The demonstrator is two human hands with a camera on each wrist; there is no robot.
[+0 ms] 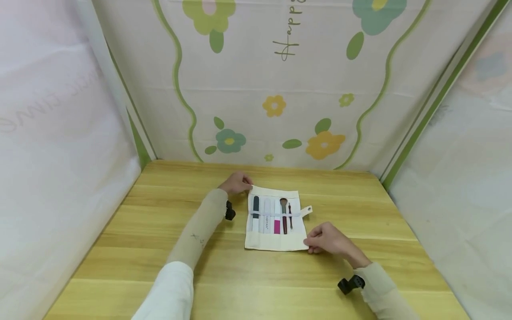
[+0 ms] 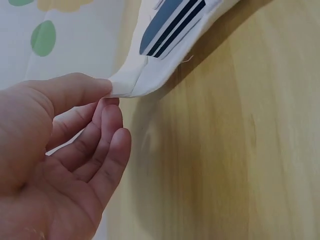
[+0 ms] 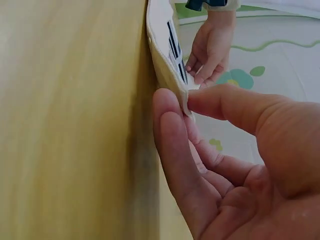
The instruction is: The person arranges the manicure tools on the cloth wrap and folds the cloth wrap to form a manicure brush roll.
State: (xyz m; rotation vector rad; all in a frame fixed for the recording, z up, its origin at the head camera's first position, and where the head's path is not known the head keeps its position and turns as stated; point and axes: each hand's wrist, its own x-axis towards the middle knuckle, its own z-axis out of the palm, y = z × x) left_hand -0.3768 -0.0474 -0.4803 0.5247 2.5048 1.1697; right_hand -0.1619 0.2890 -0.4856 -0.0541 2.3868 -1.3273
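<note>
A cream cloth roll-up pouch [image 1: 276, 242] lies unrolled across the middle of the table. My left hand [image 1: 237, 182] pinches its far left corner between thumb and fingers; the left wrist view shows that corner of the pouch [image 2: 145, 82] lifted off the wood. At the near right corner, my right hand [image 1: 329, 239] pinches the edge in the same way. A white elastic band crosses a dark nail file [image 1: 256, 203], pale strips marked with lettering, a white-and-pink block [image 1: 277, 226], a brown-tipped brush [image 1: 284, 215] and a thin dark red tool [image 1: 290, 218].
From the pouch's right side sticks out a short strap [image 1: 306, 210] with a metal snap. Wooden table [image 1: 248, 284] surrounds the pouch. Flowered cloth panels [image 1: 240, 80] stand behind the table and along both sides.
</note>
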